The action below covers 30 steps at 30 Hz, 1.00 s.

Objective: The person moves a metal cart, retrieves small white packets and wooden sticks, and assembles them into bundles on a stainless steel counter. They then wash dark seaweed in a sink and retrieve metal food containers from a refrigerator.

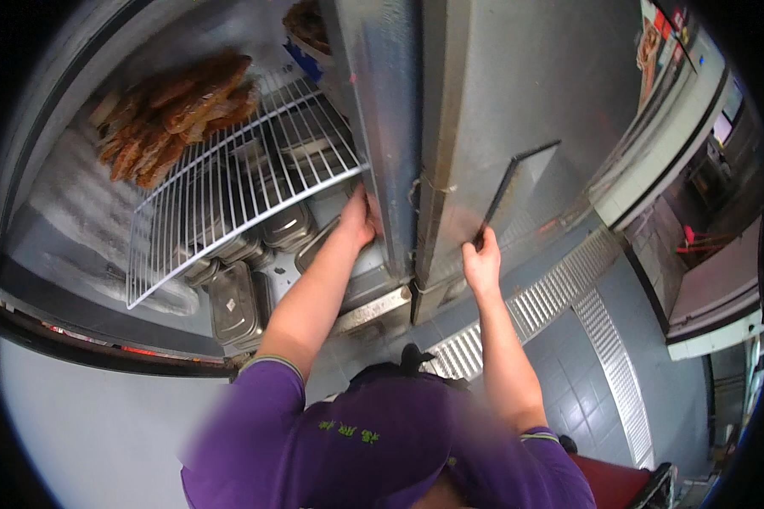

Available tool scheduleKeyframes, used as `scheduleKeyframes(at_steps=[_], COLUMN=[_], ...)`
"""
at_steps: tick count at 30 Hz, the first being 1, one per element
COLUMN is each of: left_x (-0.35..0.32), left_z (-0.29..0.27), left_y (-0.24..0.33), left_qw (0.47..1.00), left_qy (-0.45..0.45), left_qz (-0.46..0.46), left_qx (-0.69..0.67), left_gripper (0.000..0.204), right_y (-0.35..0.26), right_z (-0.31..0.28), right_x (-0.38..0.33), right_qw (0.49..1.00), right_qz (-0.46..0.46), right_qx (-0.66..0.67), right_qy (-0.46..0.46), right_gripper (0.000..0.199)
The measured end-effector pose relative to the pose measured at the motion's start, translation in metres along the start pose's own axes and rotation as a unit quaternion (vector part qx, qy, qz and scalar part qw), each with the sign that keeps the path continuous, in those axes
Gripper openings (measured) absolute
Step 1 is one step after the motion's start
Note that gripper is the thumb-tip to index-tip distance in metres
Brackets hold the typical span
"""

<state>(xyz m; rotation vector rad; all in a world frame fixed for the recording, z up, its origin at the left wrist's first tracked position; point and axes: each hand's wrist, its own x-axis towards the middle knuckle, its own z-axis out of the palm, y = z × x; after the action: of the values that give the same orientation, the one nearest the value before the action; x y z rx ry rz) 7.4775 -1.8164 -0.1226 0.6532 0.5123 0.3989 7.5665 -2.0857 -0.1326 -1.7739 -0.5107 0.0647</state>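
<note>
My left hand [358, 219] reaches into an open steel fridge cabinet, below the front edge of a white wire shelf [246, 174] and beside the cabinet's inner side wall. Its fingertips are hidden there, so whether they hold something does not show. Under the wire shelf sit several lidded metal containers [238, 301], one close to my left wrist. My right hand [482, 259] is out in front of a closed steel door [560, 93]. Its fingers are curled at the lower end of the door's dark-edged handle [508, 187].
A pile of browned, flat food pieces [182, 114] lies above the wire shelf, with a blue-edged container [306, 55] further right. An open door panel [102, 416] fills the lower left. Metal drain grates [560, 276] cross the tiled floor. A red seat [615, 483] stands at lower right.
</note>
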Motion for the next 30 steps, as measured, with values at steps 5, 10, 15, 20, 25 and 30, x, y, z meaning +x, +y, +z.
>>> scheduleKeyframes(at_steps=[5,10,15,20,25,30], left_x=[0.019,-0.018,-0.007,-0.009,-0.003,0.025], left_z=[0.018,0.011,0.027,0.03,0.042,0.034], left_y=[-0.015,-0.002,0.0,0.008,0.01,0.005], left_qw=[0.999,0.999,0.998,0.995,0.986,0.965], left_qy=[-0.02,-0.03,-0.013,0.039,0.088,0.141], left_qz=[-0.029,0.028,0.058,0.069,0.009,-0.04], left_qx=[-0.036,-0.022,-0.017,0.054,0.145,0.216], left_gripper=[0.044,0.043,0.047,0.049,0.053,0.058], right_y=[0.074,0.1,0.177,0.2,0.374,0.25], right_z=[-0.125,-0.295,-0.429,-0.432,-0.319,-0.125], right_x=[-0.059,-0.155,-0.151,-0.094,-0.186,-0.029], right_qw=[0.993,0.862,0.804,0.787,0.63,0.903], right_qz=[-0.02,0.277,0.143,0.101,0.508,0.347], right_qx=[-0.112,0.32,0.356,0.221,0.253,0.247], right_qy=[0.004,0.279,0.455,0.567,0.53,-0.061], right_gripper=[0.042,0.038,0.041,0.05,0.021,0.033])
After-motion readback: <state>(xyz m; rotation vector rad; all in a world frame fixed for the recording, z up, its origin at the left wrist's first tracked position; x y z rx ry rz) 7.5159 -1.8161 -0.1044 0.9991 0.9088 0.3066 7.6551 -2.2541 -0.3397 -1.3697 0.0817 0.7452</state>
